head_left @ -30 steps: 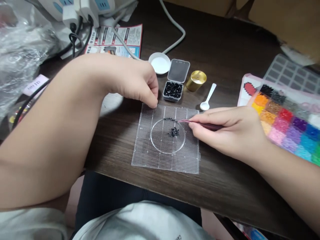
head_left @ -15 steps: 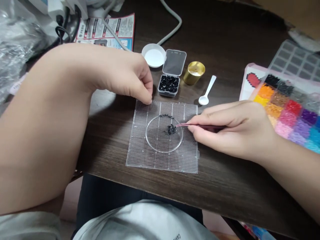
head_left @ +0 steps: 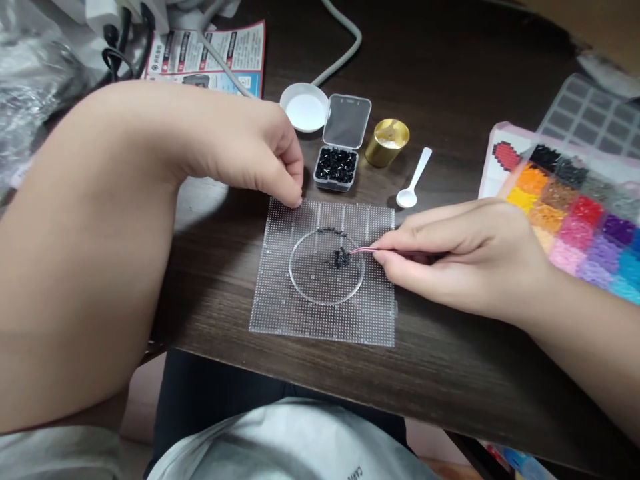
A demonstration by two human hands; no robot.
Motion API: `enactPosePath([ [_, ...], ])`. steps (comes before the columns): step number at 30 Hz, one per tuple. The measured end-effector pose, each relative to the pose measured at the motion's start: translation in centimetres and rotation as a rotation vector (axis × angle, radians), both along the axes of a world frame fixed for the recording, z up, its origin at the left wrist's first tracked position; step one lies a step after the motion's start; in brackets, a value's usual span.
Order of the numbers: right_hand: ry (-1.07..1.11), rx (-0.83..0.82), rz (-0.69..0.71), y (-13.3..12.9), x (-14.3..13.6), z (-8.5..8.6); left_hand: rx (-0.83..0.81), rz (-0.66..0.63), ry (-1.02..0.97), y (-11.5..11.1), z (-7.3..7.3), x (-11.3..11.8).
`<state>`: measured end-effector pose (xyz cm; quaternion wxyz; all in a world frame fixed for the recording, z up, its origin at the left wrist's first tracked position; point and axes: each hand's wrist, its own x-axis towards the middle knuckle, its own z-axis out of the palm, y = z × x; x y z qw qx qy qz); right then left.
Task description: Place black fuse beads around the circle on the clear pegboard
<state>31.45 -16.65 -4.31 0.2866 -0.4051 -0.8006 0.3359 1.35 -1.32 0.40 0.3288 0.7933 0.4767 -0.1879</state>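
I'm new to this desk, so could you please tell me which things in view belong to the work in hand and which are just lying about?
Seemingly part of the work:
pink tweezers in the right hand
clear pegboard by the left hand
black beads on the pegboard
open bead box
sorted coloured beads

Apparently just lying about:
printed leaflet
grey cable
crumpled clear plastic

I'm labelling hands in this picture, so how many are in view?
2: the left hand, at the far left corner of the board, and the right hand, holding tweezers at the bead heap.
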Motion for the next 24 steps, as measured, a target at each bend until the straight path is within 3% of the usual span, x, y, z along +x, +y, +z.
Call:
enactPosePath([
  [12,-0.005,0.016,-0.016,0.03,-0.22,0.17,-0.113,0.092,0.028,-0.28,0.04,0.22],
  [24,0.0,-0.007,0.011,-0.1,-0.16,-0.04,-0.044,0.022,-0.028,-0.48,0.25,0.25],
])
